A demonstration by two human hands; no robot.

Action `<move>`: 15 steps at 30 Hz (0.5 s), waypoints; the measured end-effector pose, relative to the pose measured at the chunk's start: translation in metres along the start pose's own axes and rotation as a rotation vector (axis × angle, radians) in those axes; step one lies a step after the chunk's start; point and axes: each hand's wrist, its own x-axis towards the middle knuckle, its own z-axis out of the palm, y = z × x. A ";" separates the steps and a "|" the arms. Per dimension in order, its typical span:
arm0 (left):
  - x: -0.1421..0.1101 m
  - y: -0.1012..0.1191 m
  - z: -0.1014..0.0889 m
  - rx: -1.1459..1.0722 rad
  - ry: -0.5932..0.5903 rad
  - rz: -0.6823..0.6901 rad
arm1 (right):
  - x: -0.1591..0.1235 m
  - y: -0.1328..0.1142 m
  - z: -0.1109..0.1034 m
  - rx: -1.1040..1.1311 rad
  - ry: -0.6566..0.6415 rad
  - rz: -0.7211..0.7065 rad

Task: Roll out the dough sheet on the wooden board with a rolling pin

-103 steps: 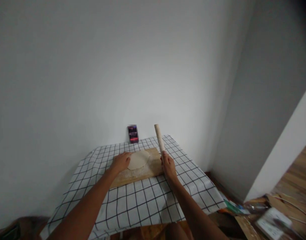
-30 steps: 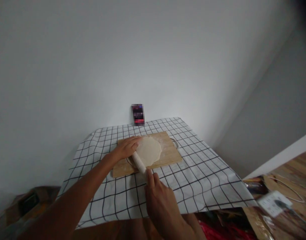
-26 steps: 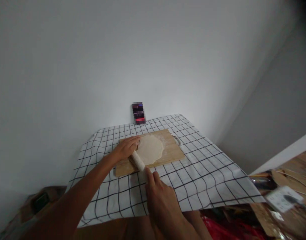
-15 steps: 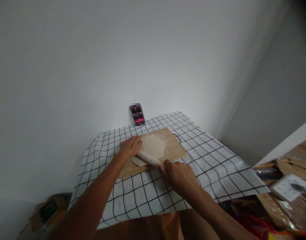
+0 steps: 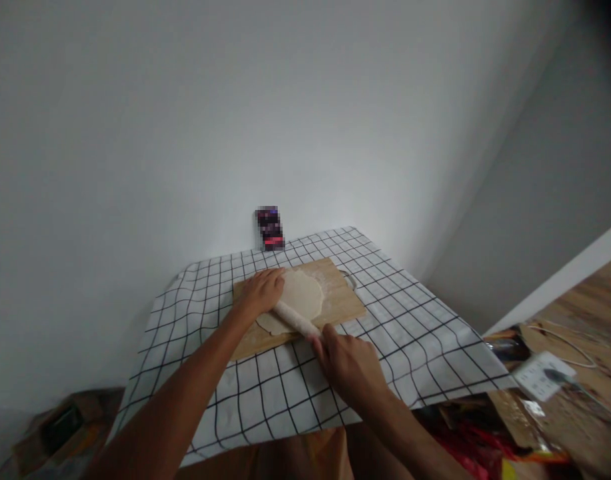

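Note:
A flattened round of pale dough (image 5: 305, 293) lies on a wooden board (image 5: 342, 303) dusted with flour. Across the dough's near left part runs a floured rolling pin (image 5: 296, 321), slanting from far left to near right. My left hand (image 5: 265, 291) is on its far end, fingers closed over it. The near end sits in the grip of my right hand (image 5: 348, 357), just past the board's front edge. Both palms hide the pin's ends.
A white tablecloth with black checks (image 5: 400, 333) covers the table. A blurred dark phone-like object (image 5: 270, 229) leans on the wall behind. On the floor at right are a white power strip (image 5: 544, 377) and several packages; a cardboard box (image 5: 65, 430) stands at lower left.
The view has shifted slightly, so the table appears a little further left. Both hands stay on the rolling pin, which has hardly moved over the dough.

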 end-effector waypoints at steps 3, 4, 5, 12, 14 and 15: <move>-0.007 -0.003 -0.002 0.031 0.004 0.034 | -0.007 -0.014 -0.003 0.030 -0.080 -0.006; -0.009 -0.005 -0.004 0.045 -0.003 0.043 | -0.009 -0.018 -0.004 0.034 -0.103 -0.013; -0.012 -0.006 -0.005 0.058 -0.016 0.047 | -0.011 -0.022 -0.005 0.035 -0.117 -0.025; -0.023 -0.017 -0.015 0.097 -0.127 0.041 | -0.020 -0.033 -0.001 0.090 -0.131 -0.109; -0.025 -0.017 -0.015 0.111 -0.118 0.025 | -0.018 -0.031 -0.002 0.123 -0.132 -0.082; -0.025 -0.017 -0.014 0.119 -0.111 0.008 | -0.016 -0.029 -0.003 0.141 -0.129 -0.059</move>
